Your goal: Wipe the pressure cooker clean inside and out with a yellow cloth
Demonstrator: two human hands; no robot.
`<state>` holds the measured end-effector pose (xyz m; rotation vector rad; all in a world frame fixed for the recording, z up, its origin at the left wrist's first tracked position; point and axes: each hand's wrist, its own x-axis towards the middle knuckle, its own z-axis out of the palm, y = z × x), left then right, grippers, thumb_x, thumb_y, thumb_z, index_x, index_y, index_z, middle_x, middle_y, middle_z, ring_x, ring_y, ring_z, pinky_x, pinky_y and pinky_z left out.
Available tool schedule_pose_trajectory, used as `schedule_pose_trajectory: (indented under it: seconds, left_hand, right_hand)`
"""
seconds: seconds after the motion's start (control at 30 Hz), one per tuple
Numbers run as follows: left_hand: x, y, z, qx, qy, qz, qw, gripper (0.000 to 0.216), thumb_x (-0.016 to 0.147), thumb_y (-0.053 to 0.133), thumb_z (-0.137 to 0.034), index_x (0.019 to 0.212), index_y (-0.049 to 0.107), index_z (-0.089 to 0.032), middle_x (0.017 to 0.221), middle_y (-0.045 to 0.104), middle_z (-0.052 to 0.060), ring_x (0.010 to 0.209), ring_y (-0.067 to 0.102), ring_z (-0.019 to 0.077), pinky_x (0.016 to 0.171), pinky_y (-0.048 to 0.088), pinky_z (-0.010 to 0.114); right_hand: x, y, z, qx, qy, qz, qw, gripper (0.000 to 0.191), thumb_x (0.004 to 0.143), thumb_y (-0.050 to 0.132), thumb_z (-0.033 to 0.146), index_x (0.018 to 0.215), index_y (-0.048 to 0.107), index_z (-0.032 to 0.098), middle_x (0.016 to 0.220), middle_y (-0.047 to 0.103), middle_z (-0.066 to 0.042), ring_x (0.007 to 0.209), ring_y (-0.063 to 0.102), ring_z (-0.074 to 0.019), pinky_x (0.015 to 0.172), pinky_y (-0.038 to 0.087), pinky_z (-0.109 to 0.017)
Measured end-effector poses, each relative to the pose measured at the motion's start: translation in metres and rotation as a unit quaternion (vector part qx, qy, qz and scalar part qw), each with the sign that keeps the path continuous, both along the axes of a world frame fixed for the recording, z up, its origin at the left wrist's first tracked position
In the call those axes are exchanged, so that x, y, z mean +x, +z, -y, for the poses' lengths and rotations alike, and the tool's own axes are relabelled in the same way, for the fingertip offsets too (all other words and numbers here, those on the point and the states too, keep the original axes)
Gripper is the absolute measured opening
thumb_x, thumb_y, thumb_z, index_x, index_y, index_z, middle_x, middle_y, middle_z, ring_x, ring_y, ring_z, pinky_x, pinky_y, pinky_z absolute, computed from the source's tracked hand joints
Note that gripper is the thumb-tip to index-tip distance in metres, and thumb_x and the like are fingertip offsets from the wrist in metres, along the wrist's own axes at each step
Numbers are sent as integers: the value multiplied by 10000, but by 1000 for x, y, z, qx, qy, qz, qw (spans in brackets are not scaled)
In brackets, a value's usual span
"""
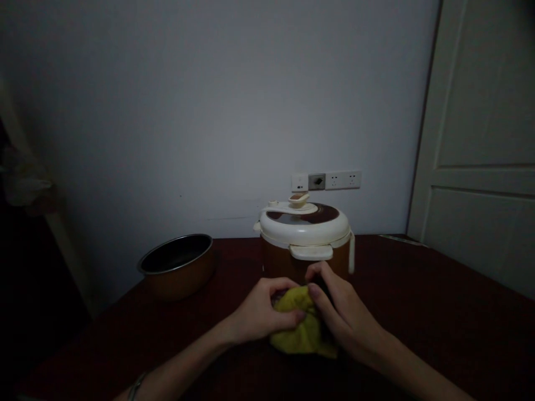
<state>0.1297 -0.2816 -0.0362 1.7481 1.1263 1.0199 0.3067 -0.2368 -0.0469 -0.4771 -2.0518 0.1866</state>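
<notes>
A bunched yellow-green cloth (298, 328) is held low in front of me, above the dark red table. My left hand (267, 312) grips it from the left, thumb across its front and fingers behind. On the other side, my right hand (338, 312) is curled against the cloth, its thumb at the top edge; its other fingertips are partly hidden. A small patterned patch shows beside my left thumb, too dim to make out. Just behind my hands stands an electric pressure cooker (309, 234) with a white lid, closed, and a brown body.
A round pan or pot (179, 273), orange-brown outside and dark inside, rests at the table's left edge. Wall sockets (343, 180) sit behind the cooker. A pale door (480, 139) is on the right. The table (418, 301) meets the wall at the back.
</notes>
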Motion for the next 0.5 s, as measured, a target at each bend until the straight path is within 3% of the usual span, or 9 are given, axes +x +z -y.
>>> schedule_pose_trajectory:
  seconds: [0.07, 0.13, 0.2, 0.3, 0.37, 0.5]
  left_hand:
    - [-19, 4, -14, 10, 43, 23, 999, 249, 646, 687, -312, 835, 651, -155, 755, 666, 21, 667, 601, 150, 592, 454, 240]
    - [-51, 14, -35, 65, 150, 58, 985, 227, 645, 649, -329, 798, 634, -162, 735, 654, 15, 638, 589, 143, 567, 442, 234]
    - [-93, 28, -63, 135, 292, 101, 941, 244, 656, 599, -342, 829, 619, -170, 731, 646, 11, 620, 582, 141, 554, 435, 236]
    - [-147, 49, -110, 205, 474, 97, 851, 207, 661, 591, -322, 788, 583, -159, 686, 600, -6, 587, 542, 125, 541, 403, 225]
    - [-164, 53, -142, 180, 510, 92, 836, 165, 658, 610, -251, 783, 560, -154, 743, 610, 9, 658, 559, 129, 590, 411, 225]
    - [-147, 39, -189, 128, 450, 106, 877, 159, 657, 601, -134, 813, 569, -142, 776, 647, 47, 696, 591, 141, 642, 438, 239]
  right_hand:
    - [10, -1, -5, -18, -2, -13, 1000, 176, 937, 362, 302, 1023, 490, 219, 858, 639, -59, 766, 636, -176, 649, 526, -274]
    - [26, -2, -12, -21, -18, -41, 999, 226, 936, 370, 332, 1100, 489, 233, 906, 660, -68, 803, 652, -188, 667, 533, -285]
    - [48, -2, -21, -32, -47, -85, 995, 237, 930, 378, 373, 1073, 517, 245, 876, 674, -62, 767, 660, -192, 645, 533, -287]
    - [77, -3, -38, -86, -117, -143, 979, 283, 911, 387, 460, 988, 552, 244, 832, 680, -52, 754, 656, -207, 646, 524, -304]
    - [91, -5, -51, -122, -162, -160, 966, 330, 891, 392, 518, 968, 557, 243, 854, 679, -53, 798, 648, -224, 697, 512, -330]
    - [105, -18, -78, -159, -205, -162, 952, 385, 864, 393, 579, 955, 552, 241, 912, 675, -67, 844, 641, -246, 778, 491, -379]
